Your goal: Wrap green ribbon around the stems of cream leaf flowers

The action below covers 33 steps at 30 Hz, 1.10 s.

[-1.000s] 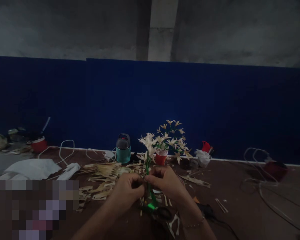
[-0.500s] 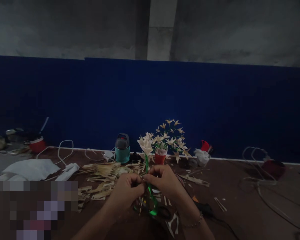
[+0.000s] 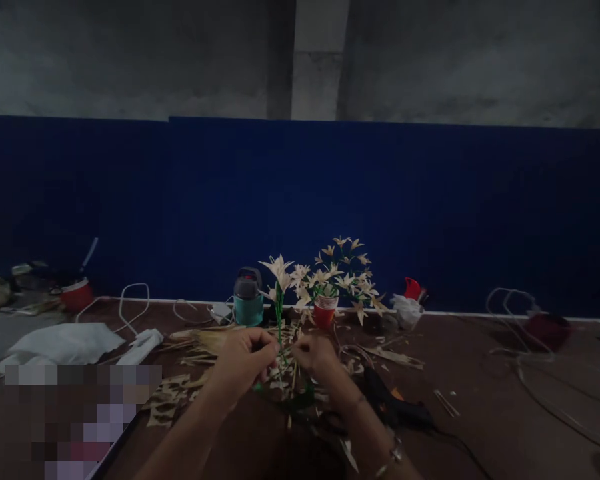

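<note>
My left hand (image 3: 245, 363) is closed, its thumb and fingers pinching the green stem of a handmade flower (image 3: 279, 270). The flower stands upright above the hand, with pale pointed petals like dried husk. Just to the right, my right hand (image 3: 316, 355) is closed with curled fingertips, apart from the stem; what it pinches, if anything, cannot be made out. Beneath the hands lies dark green strip material (image 3: 303, 398), partly in shadow. Behind them, a red cup (image 3: 325, 313) holds a bunch of similar pale flowers (image 3: 347, 280) on green stems.
Cut husk pieces (image 3: 167, 397) are strewn left of centre. A black glue gun (image 3: 400, 403) with a cord lies by my right forearm. Farther back are a teal-and-grey jar (image 3: 249, 300), a white bag (image 3: 65, 343), a red container (image 3: 77, 293) and loose cables (image 3: 523, 360). A blue partition (image 3: 220, 200) runs behind.
My hands, together on the stem before, are now apart, the right one off the stem. The flower has shifted slightly left and up and turned. The bright green strip below has dropped into shadow.
</note>
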Each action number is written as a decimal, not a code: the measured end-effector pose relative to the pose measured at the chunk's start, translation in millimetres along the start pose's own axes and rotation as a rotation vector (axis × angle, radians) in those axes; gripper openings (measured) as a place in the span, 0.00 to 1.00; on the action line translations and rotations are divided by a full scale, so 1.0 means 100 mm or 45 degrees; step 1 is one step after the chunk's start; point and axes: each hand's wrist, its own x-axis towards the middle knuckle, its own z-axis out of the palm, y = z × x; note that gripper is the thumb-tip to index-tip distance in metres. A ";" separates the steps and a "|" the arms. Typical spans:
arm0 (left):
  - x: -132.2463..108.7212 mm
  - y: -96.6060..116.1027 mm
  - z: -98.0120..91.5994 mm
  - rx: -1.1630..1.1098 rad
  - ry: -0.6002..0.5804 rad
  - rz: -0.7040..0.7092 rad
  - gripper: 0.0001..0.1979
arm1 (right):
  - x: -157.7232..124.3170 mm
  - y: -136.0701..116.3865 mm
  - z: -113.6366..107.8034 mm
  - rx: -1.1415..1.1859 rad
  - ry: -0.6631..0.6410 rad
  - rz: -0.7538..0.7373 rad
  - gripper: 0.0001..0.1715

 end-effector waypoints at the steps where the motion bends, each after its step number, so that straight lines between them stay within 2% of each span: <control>1: 0.00 0.01 -0.01 0.008 0.001 -0.008 0.09 | 0.02 -0.01 0.09 -0.067 -0.008 0.035 0.10; 6: 0.02 0.03 -0.06 -0.038 0.016 0.035 0.09 | 0.16 -0.07 0.42 -0.281 0.007 0.190 0.07; 9: 0.02 0.03 -0.08 -0.044 0.035 0.035 0.08 | 0.20 -0.07 0.45 -0.270 -0.010 0.246 0.05; 12: 0.01 0.05 -0.08 -0.038 0.053 0.057 0.07 | 0.21 -0.05 0.40 -0.150 -0.013 0.217 0.06; 18: 0.02 0.05 -0.09 -0.053 0.069 0.071 0.08 | 0.17 -0.04 0.14 0.307 -0.007 0.124 0.03; 24: 0.08 -0.04 -0.06 -0.073 0.077 0.095 0.10 | -0.10 -0.32 -0.24 0.866 -0.111 0.109 0.15; 25: 0.09 -0.05 -0.04 -0.079 0.077 0.086 0.10 | -0.16 -0.38 -0.28 1.142 -0.195 0.137 0.17; 27: 0.09 -0.07 -0.01 -0.084 0.077 0.066 0.10 | -0.25 -0.50 -0.33 1.477 -0.265 0.180 0.17; 31: 0.06 -0.07 0.04 -0.113 0.054 0.030 0.08 | -0.30 -0.61 -0.34 1.645 -0.127 0.181 0.13; 33: 0.03 -0.06 0.05 -0.130 0.021 0.043 0.09 | -0.29 -0.60 -0.33 1.679 -0.112 0.193 0.13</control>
